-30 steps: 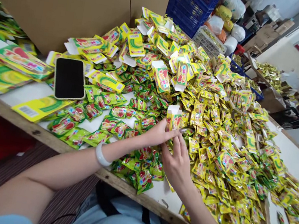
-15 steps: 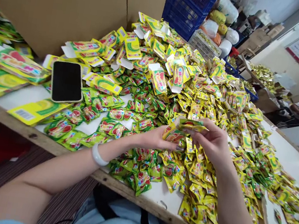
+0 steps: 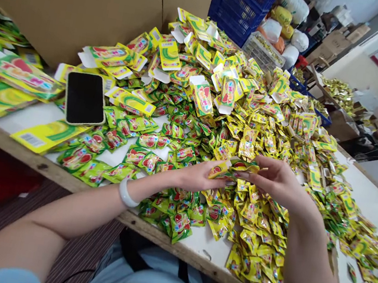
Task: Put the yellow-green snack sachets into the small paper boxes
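Sachets (image 3: 244,165), seemingly, sit pinched in the curled right hand (image 3: 278,182), against the small carton (image 3: 218,170) the left hand (image 3: 199,177) grips above the tabletop (image 3: 199,247), beyond its near edge; that one looks unfinished. Plenty remains: loose packets (image 3: 182,225), open-flapped cartons (image 3: 201,96) heaped toward the far edge.

**Arms angled together, right of the phone (image 3: 86,99)**

The left forearm (image 3: 88,211) slants past below the phone, its wrist nearly straight. The left hand (image 3: 198,175) is well right of the phone, thumb and fingers closed in a grip. Farther right of the phone, the right hand (image 3: 278,178) bends inward from an upright right forearm (image 3: 311,266), thumb and fingers pinched, close to the left fingertips.
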{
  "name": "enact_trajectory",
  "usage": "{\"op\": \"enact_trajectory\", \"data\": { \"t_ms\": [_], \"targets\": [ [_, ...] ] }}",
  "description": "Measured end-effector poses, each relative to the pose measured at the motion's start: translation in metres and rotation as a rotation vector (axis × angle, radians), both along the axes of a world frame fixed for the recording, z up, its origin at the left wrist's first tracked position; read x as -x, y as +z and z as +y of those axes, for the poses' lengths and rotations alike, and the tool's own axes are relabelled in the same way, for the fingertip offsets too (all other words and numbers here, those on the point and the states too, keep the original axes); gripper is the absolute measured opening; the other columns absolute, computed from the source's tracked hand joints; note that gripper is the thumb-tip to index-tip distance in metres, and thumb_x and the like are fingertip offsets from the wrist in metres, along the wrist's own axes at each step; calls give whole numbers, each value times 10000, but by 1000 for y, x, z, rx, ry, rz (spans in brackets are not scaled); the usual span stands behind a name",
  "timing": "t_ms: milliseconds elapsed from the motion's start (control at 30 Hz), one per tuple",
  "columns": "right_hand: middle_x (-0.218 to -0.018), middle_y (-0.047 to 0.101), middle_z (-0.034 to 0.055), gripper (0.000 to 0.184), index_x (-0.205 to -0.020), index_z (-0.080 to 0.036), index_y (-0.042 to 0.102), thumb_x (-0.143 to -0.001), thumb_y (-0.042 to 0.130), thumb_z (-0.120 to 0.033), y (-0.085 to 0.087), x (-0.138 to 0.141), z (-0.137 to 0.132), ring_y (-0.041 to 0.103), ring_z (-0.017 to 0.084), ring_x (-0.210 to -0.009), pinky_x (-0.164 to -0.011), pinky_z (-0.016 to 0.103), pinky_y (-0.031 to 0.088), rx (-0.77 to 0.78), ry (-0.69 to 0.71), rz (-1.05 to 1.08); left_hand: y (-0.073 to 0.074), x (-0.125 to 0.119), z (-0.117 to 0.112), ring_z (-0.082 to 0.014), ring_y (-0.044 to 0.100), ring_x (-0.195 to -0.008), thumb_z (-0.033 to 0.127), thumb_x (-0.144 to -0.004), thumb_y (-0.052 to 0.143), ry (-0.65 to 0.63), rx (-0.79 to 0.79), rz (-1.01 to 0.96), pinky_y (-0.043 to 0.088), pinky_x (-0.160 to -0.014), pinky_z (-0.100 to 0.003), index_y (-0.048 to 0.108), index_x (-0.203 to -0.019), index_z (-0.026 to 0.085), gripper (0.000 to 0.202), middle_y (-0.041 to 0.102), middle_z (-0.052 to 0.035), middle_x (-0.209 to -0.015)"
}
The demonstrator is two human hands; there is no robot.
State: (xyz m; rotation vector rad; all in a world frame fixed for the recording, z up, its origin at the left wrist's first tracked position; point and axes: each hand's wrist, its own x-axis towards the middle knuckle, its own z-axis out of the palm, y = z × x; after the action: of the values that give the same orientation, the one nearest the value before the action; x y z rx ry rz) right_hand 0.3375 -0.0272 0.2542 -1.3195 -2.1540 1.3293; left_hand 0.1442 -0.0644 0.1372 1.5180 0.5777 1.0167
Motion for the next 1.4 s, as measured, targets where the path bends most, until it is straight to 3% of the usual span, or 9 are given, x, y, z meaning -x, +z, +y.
{"op": "enact_trajectory", "data": {
  "t_ms": [267,467,600,733,867,1033,1133,1267,1400],
  "targets": [
    [-619,625,-23,227,-792,-201,720,-704,840,-372,-1,0,-2,422,67,-437,-371,213,329,65,-5,145,1,4,-2,-207,621,-942,397,-925,581,49,-9,55,509,-867,-344,581,-1258,191,391,689,-84,-1067],
    [-621,603,-31,223,-817,-205,708,-726,809,-382,-3,-5,-4,436,74,-456,-400,218,332,91,-14,203,3,3,-5,-233,631,-991,436,-931,564,56,-86,130,511,-885,-373,545,-1302,172,455,690,-102,-1114],
    [-525,426,-67,142,-733,-208,627,-811,703,-298,-1,4,-12,356,73,-449,-405,225,246,-128,62,3,3,3,-6,-233,642,-901,453,-912,576,150,-143,285,507,-813,-357,511,-1336,172,513,698,-90,-1017],
    [-688,547,-4,70,-780,-208,642,-838,605,-198,2,11,-25,478,102,-536,-498,255,361,-536,178,-258,1,5,-2,-226,643,-936,460,-899,593,151,-105,303,484,-856,-358,552,-1255,199,443,682,-80,-1067],
    [-851,656,36,94,-977,-237,654,-904,624,-287,-3,-3,-25,598,140,-637,-561,273,484,-551,209,-127,-2,7,2,-199,617,-881,375,-816,680,-30,28,165,498,-783,-321,529,-1183,183,441,656,-59,-996],
    [-1026,643,61,107,-948,-261,707,-929,611,-218,-17,-13,-15,640,199,-913,-731,352,548,-674,298,-75,-1,5,-1,-128,528,-710,271,-738,716,-207,152,-52,470,-665,-269,498,-1075,196,408,570,7,-822],
    [-1358,520,72,186,-947,-297,748,-925,598,-190,-20,-12,-16,497,300,-1278,-885,460,545,-795,232,-129,-2,5,-1,-136,541,-741,267,-742,717,-198,208,-93,482,-704,-283,489,-1137,211,460,576,3,-848],
    [-1643,167,-64,257,-1093,-333,731,-975,527,-232,-27,-20,-17,103,332,-1530,-1141,601,367,-616,292,-157,-9,5,0,-183,594,-864,250,-734,718,-139,206,-27,497,-807,-332,393,-1342,235,690,619,-27,-962],
    [-1640,239,-47,120,-992,-289,735,-923,641,-319,-48,-22,-17,156,318,-1528,-1210,595,264,-500,243,-32,-15,2,-2,-221,621,-897,269,-735,713,-103,194,14,498,-853,-377,315,-1426,224,799,652,-44,-947]
  ]
}}
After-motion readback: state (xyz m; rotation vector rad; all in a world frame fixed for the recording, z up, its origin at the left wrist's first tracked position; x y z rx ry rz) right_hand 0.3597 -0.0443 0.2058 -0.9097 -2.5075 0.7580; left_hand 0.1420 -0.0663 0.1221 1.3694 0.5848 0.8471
